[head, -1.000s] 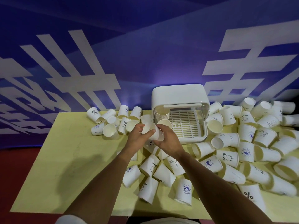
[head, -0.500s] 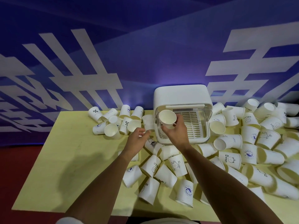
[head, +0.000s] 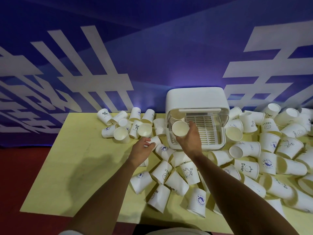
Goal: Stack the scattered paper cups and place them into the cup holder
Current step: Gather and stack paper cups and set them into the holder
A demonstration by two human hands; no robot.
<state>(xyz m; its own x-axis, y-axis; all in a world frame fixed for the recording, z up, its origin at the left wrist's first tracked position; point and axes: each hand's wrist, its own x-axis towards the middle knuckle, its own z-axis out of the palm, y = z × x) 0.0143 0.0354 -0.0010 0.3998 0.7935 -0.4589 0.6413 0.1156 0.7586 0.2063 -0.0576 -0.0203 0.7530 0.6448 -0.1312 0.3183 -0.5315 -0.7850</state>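
A white cup holder (head: 196, 100) with a raised clear lid and a slatted tray stands at the back of the yellow table (head: 71, 167). My right hand (head: 189, 139) grips a stack of paper cups (head: 180, 128), mouth toward me, at the holder's left front opening. My left hand (head: 141, 150) rests lower left, its fingers closed around a lying paper cup (head: 155, 141). Several white printed cups lie scattered below the holder, such as a rabbit cup (head: 189, 172).
A cluster of cups (head: 125, 124) sits left of the holder, and a large pile of cups (head: 279, 150) covers the table's right side. A blue banner wall rises behind. The table's left part is bare yellow, with red floor beyond its edge.
My right hand has carried the cup stack from between both hands up to the holder's opening. My left hand has let go of the stack and dropped left onto a lying cup.
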